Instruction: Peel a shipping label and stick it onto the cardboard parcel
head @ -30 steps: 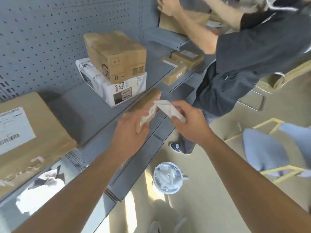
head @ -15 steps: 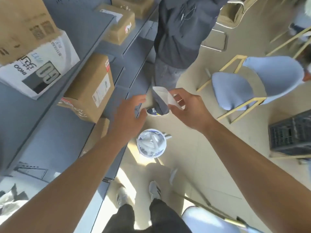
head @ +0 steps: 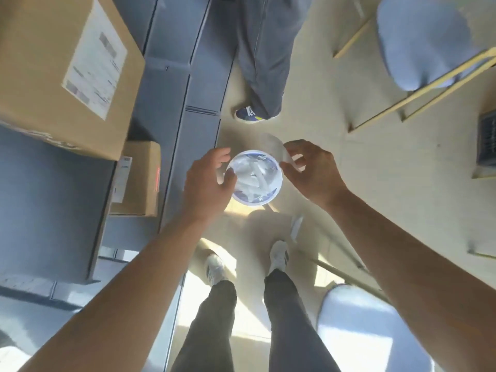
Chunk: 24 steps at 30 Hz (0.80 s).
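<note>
A cardboard parcel (head: 40,76) with a white shipping label (head: 94,63) stuck on its face sits on the grey shelf (head: 53,200) at the upper left. My right hand (head: 311,170) pinches a curled strip of white backing paper (head: 279,151) above a round white bin (head: 255,181) on the floor. That bin holds several crumpled paper strips. My left hand (head: 209,183) hovers over the bin's left rim, fingers apart and holding nothing.
A smaller cardboard box (head: 139,178) sits on a lower shelf level. Another person's legs and shoe (head: 257,76) stand just beyond the bin. Blue-seated chairs (head: 424,41) flank the right, a dark crate (head: 487,140) lies at the far right. A paper scrap (head: 295,228) lies near my feet.
My view tilted down from the shelf to the floor. Both hands dropped away from the labelled parcel and now hang over the bin, the right still holding the backing paper.
</note>
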{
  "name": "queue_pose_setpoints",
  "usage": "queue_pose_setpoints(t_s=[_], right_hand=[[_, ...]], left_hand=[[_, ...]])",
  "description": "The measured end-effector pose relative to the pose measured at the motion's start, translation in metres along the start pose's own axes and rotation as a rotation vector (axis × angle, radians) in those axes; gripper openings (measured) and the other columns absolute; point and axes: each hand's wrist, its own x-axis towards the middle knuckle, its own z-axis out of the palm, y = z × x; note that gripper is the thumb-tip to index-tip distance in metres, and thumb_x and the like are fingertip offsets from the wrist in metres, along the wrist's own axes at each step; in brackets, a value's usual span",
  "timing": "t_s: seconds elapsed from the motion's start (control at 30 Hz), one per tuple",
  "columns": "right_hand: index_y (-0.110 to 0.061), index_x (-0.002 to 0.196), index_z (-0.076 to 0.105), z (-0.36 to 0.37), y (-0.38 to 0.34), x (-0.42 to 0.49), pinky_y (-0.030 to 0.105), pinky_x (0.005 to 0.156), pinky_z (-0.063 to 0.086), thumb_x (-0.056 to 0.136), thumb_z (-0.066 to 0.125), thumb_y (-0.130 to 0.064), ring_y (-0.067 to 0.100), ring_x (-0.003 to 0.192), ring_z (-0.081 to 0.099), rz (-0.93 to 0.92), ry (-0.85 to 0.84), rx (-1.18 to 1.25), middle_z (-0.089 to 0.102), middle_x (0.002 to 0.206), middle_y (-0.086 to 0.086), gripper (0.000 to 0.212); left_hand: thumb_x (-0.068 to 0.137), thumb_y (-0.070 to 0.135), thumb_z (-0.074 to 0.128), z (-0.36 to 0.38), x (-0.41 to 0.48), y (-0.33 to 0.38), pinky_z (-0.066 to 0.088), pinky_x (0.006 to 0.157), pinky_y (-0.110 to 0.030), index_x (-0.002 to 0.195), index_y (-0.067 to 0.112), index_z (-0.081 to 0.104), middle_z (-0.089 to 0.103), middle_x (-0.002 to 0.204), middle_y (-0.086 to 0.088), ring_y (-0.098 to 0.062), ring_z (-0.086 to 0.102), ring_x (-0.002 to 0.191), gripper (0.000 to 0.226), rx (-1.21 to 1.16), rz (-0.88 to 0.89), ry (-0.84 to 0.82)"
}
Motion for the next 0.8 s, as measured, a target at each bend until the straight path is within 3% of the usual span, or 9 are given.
queue_pose_setpoints(t_s=[0.1, 0.33, 0.53, 0.8], right_hand=[[-0.017, 0.110, 0.070, 0.041, 0.046, 0.014, 0.029, 0.078, 0.055, 0.085, 0.070, -0.021, 0.020, 0.081, 0.071, 0.056, -0.004, -0.012, 0.075, 0.105, -0.001, 0.025], [-0.027, 0.114, 0.069, 0.137, 0.133, 0.049, 0.040, 0.077, 0.058, 0.083, 0.064, -0.038, 0.022, 0.089, 0.071, 0.161, -0.058, -0.060, 0.074, 0.102, -0.006, 0.033], [-0.025, 0.130, 0.064, 0.223, 0.192, 0.086, 0.041, 0.089, 0.056, 0.091, 0.064, -0.037, 0.023, 0.109, 0.066, 0.246, -0.220, -0.181, 0.071, 0.119, -0.003, 0.041], [-0.020, 0.136, 0.055, 0.308, 0.241, 0.130, 0.042, 0.084, 0.054, 0.095, 0.059, -0.036, 0.031, 0.120, 0.060, 0.243, -0.316, -0.396, 0.061, 0.127, 0.007, 0.044]], left_hand=[[0.086, 0.033, 0.052, 0.032, 0.018, -0.043, 0.049, 0.103, -0.046, 0.135, 0.016, 0.060, 0.070, 0.131, -0.001, -0.024, 0.064, 0.119, 0.053, 0.020, -0.024, -0.033], [0.087, 0.028, 0.054, 0.097, 0.060, -0.131, 0.053, 0.095, -0.049, 0.135, 0.013, 0.058, 0.068, 0.131, -0.006, -0.028, 0.063, 0.114, 0.051, 0.095, -0.049, -0.059], [0.086, 0.020, 0.057, 0.147, 0.073, -0.199, 0.055, 0.089, -0.046, 0.130, 0.017, 0.060, 0.066, 0.121, -0.008, -0.030, 0.065, 0.104, 0.045, 0.091, -0.010, 0.001], [0.089, 0.033, 0.054, 0.156, 0.066, -0.265, 0.054, 0.100, -0.047, 0.133, 0.019, 0.061, 0.053, 0.143, -0.002, -0.024, 0.058, 0.126, 0.047, 0.199, -0.084, -0.099]])
